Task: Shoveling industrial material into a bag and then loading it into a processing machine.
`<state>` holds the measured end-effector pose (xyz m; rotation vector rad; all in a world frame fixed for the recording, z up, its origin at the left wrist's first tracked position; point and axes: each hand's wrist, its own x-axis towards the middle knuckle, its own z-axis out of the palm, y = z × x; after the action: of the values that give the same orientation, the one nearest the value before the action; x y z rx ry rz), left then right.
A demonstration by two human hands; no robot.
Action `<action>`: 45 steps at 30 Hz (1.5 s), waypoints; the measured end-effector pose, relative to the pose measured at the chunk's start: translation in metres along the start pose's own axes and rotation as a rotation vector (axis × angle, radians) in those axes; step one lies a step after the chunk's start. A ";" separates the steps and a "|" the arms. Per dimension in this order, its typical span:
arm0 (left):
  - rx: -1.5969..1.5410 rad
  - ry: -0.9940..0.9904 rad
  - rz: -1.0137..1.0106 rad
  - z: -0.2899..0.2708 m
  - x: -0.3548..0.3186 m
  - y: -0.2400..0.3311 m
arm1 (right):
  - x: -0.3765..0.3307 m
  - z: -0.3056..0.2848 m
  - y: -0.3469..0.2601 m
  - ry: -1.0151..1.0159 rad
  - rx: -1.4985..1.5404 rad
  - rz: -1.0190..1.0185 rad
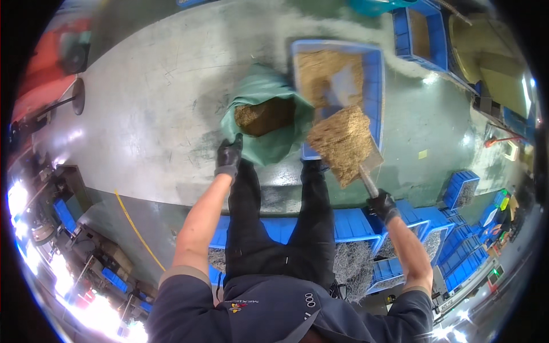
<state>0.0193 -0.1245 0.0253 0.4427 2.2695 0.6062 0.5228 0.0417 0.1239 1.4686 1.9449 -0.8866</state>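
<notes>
My left hand [229, 157], in a black glove, grips the rim of a green sack [260, 86] and holds its mouth wide. Tan sawdust-like shavings [264, 116] fill the sack's inside. My right hand [382, 204], also gloved, holds the handle of a scoop shovel [345, 143] heaped with the same tan material. The loaded blade hangs just right of the sack's mouth, over the near edge of a blue crate [376, 86] that holds more shavings.
Blue crates [354, 224] with grey metal shavings stand behind my legs, and more are stacked at the right [462, 188]. Another blue bin [420, 34] sits at the top right. A yellow line [132, 226] crosses the grey-green floor at left, near machinery.
</notes>
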 end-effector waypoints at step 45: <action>-0.142 -0.359 0.165 -0.059 -0.003 0.021 | 0.038 -0.013 -0.028 -0.431 -0.184 0.484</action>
<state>-0.0189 -0.1252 0.0746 0.6193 1.8496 0.7041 0.4856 0.0698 0.1092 1.4094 1.2493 -0.7062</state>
